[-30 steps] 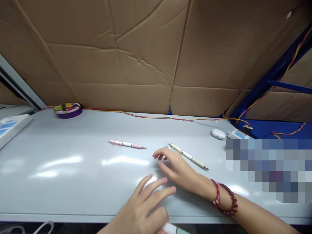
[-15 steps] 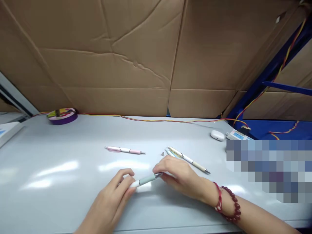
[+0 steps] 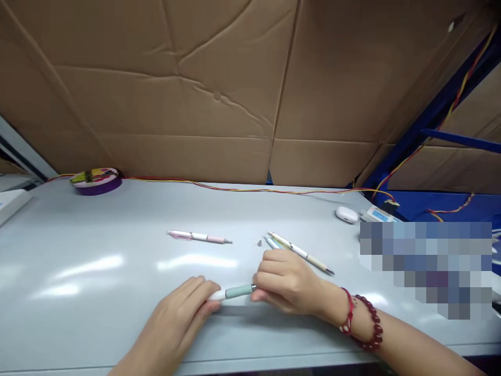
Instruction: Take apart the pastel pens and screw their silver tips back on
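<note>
1. Green at the grip and white behind it, the held pen (image 3: 239, 291) spans the gap between the hands, near the front edge of the table (image 3: 129, 318); a shadow beneath suggests it is lifted clear.
2. The left hand (image 3: 176, 310) grasps the white barrel, its back end hidden in the palm, probably to keep the pen from turning or slipping.
3. The right hand (image 3: 287, 282) is closed, thumb against fingers, around the metal nose. Pinching so near the end likely gives fine control; whether the nose is loose cannot be told.
4. A small grey cone (image 3: 259, 243) rests just beyond the right hand, perhaps put there for easy reach.
5. The pink pen (image 3: 199, 237) lies apart on the left, while the cream pen (image 3: 301, 253) lies close beside the blue pen (image 3: 273, 242), partly hidden by the right hand. Their spread seems to leave the front working room.
6. The purple disc (image 3: 102, 187) and white case (image 3: 346, 214) sit farther back, likely out of the way.
</note>
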Demonstrator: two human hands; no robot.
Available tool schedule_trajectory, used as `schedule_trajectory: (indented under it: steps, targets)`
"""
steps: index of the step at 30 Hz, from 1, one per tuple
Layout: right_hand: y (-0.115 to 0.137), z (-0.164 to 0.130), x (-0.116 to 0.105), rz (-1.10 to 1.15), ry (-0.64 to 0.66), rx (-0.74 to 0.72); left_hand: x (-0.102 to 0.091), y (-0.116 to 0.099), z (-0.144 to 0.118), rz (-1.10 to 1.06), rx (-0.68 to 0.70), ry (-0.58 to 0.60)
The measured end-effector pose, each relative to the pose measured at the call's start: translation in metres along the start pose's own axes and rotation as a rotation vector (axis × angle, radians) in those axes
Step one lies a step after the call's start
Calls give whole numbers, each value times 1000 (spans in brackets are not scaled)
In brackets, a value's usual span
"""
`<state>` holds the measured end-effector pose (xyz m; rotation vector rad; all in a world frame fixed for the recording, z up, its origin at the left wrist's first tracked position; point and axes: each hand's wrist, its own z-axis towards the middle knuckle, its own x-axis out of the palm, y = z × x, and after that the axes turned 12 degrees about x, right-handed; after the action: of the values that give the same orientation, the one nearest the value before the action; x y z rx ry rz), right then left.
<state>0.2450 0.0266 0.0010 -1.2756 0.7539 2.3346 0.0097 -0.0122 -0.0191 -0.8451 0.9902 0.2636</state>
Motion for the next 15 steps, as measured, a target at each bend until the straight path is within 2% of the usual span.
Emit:
schedule_trajectory:
  steps: [3,7,9,10,12,15]
  targets:
    - [8,-3,2,148,83,194,-3,0,2,22,44,-29]
    - [19,-4,-1,607,335,606,-4,-1,2,74,77,-118]
    - [19,-2,-6,801,412,708,-4,-2,0,105,90,-203]
    - [18,-1,-8,865,404,724,-4,-2,-1,107,99,-252]
    - [13,2,-11,941,304,734,-4,-3,-3,68,125,-344]
    - [3,3,-7,1016,142,771,-6,-5,-8,-70,202,-380]
